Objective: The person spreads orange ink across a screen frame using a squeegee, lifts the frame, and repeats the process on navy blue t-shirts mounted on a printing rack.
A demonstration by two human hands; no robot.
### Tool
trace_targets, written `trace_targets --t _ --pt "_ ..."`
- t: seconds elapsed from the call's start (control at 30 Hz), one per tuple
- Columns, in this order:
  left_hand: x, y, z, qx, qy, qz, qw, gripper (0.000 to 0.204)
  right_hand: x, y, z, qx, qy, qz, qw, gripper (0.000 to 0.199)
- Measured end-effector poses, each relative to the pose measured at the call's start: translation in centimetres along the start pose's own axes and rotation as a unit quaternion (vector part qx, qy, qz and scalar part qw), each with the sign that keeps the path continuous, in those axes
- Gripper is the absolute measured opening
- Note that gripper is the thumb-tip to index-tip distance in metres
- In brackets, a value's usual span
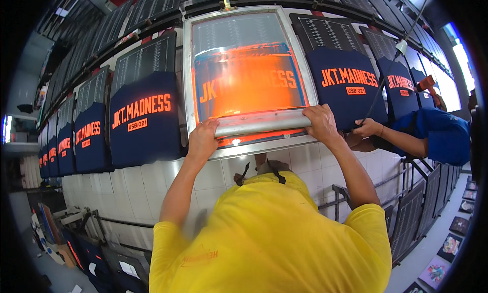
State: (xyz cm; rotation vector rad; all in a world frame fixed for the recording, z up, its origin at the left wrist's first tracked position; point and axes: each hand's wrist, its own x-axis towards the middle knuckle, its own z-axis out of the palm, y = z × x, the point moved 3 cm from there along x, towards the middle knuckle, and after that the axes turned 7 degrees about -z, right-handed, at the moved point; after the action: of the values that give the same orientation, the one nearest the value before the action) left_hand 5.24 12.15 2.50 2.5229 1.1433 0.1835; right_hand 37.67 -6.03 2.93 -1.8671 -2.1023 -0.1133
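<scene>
Left hand (202, 139) and right hand (321, 122) clamped on smooth metal squeegee bar (262, 124), long axis left-right across orange-inked mesh screen (246, 79); blade seemingly hidden.

**Head camera: one view, high and steep**

Single fisheye view from the person's head, tipped sharply down along the yellow shirt (269, 237) to a long table (152, 186) tiled white. Close range: both forearms rise from the lower edge to the screen frame (244, 74) at centre. Straight table edges bow toward the dark round rim. Floor shows at both lower corners. A co-worker's blue sleeve (437, 133) enters at right. No second view to overlap
</scene>
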Motion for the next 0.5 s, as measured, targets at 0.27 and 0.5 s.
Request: trace_targets --t 0.27,0.5 --pt "-3.2 0.7 0.7 0.013 0.044 0.031 0.998 0.045 -2.0 -1.7 -1.3 0.015 -0.018 0.022 0.999 0.043" --pt "-1.5 -0.6 2.9 0.046 0.126 0.092 0.987 0.045 -0.7 0.8 1.0 -0.009 0.002 0.004 1.000 0.047"
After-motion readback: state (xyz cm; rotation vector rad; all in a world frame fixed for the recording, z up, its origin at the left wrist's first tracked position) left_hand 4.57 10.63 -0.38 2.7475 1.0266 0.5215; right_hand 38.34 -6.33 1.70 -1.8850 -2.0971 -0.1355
